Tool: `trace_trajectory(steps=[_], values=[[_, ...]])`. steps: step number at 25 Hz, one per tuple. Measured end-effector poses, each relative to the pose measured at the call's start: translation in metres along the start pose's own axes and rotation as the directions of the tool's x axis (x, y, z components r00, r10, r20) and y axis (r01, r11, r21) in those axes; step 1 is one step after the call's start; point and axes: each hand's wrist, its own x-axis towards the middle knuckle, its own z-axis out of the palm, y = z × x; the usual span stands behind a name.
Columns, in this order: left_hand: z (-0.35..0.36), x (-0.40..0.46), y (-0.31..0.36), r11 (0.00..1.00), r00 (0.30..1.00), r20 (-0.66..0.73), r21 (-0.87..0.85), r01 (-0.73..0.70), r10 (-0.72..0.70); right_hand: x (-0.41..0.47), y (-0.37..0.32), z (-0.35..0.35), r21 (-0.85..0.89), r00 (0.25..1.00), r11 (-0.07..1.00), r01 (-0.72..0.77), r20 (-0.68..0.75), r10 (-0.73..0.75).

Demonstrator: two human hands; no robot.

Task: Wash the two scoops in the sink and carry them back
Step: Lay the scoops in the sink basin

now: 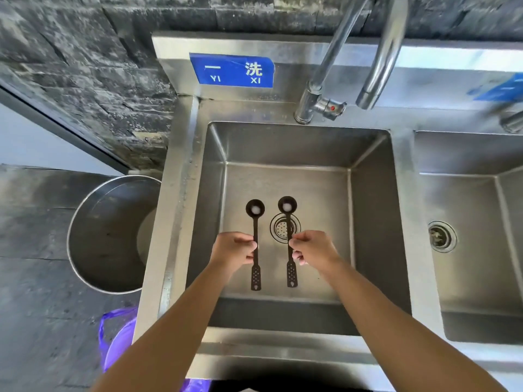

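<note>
I hold two dark long-handled scoops over the steel sink basin, side by side with their bowls pointing away from me. My left hand grips the handle of the left scoop at mid-length. My right hand pinches the handle of the right scoop, which hangs above the drain strainer. Each bowl holds a small whitish spot. The perforated handle ends stick out toward me. The tap arches above the basin's back right; no water runs.
A second basin with its own drain lies to the right. A large steel pot stands on the dark floor left of the sink, with a purple plastic bag in front of it. A blue label is stuck on the backsplash.
</note>
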Motion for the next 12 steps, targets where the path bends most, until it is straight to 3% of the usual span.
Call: trace_trajectory(steps=[6,9,12], values=[[0.020,0.072,0.010,0.997,0.997,-0.028,-0.025,0.075,-0.076,0.089,-0.006,0.017,-0.037,0.998,0.999,-0.037,0.050,0.039],[0.027,0.124,0.002,0.996,0.993,-0.080,-0.047,0.080,-0.083,0.137,0.001,0.028,-0.143,0.999,0.990,-0.005,0.051,0.012],[0.034,0.170,-0.012,0.991,0.985,-0.147,-0.106,0.075,-0.091,0.179,0.000,0.039,-0.143,0.999,0.990,-0.001,0.034,0.006]])
